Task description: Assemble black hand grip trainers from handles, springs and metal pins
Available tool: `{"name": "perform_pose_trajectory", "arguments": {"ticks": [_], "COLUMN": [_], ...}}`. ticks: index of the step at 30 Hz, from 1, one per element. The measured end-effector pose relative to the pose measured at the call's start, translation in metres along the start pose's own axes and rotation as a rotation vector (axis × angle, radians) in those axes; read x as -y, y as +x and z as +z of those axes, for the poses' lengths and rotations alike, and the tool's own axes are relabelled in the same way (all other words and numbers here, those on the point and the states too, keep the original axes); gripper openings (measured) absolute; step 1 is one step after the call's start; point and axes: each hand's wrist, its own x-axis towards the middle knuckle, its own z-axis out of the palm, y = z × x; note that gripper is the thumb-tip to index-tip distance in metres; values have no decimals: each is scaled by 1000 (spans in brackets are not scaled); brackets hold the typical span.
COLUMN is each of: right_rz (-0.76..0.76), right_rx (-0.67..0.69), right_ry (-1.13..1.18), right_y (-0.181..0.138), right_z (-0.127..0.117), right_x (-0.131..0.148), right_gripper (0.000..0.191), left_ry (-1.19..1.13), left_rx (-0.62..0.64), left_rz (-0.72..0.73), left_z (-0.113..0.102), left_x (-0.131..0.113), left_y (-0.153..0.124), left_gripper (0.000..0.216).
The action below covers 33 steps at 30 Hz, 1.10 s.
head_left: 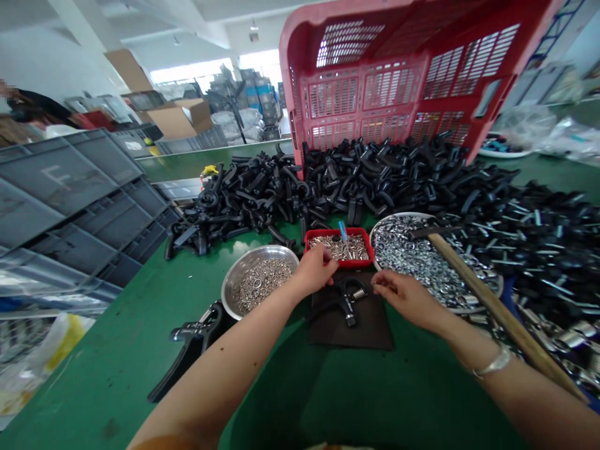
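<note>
A black hand-grip part with a metal spring (347,299) lies on a dark mat (351,322) on the green table. My left hand (315,270) rests at the near edge of a small red tray of metal pins (339,247), fingers curled down onto the grip's upper end. My right hand (403,295) sits just right of the part, fingertips pinched together at its spring end; what they pinch is too small to make out.
A steel bowl of small rings (259,281) stands left of the mat, a wide steel pan of metal rings (429,259) to the right with a wooden stick (497,309) across it. Black handles (375,181) are heaped before a tipped red crate (398,75). Grey crates (70,206) stack left.
</note>
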Motion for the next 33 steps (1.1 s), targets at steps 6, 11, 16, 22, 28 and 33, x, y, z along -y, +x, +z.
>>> {"name": "perform_pose_trajectory", "arguments": {"ticks": [6,11,16,22,28,33], "right_rz": [-59,-120,-138,-223,-254,-182], "right_rx": [-22,-22,70,216,241,12], "right_ry": [-236,-252,-426,-813,-751,-517], "right_y": [-2,3,6,11,19,7], "right_z": [5,5,4,5,6,15], "right_x": [4,2,3,32,27,-3], "right_gripper": [17,17,20,24,20,23], "left_ry": [-202,-160,111,259,119,-107], "left_rx": [45,36,-124,-120,-103,-65], "left_rz": [37,48,164,219,141,121], "left_z": [9,9,4,1,9,18], "left_x": [6,5,1,-5,-3,0], "left_y": [-29,-36,-42,-43,-41,-40], "left_gripper": [22,17,14,17,16,12]}}
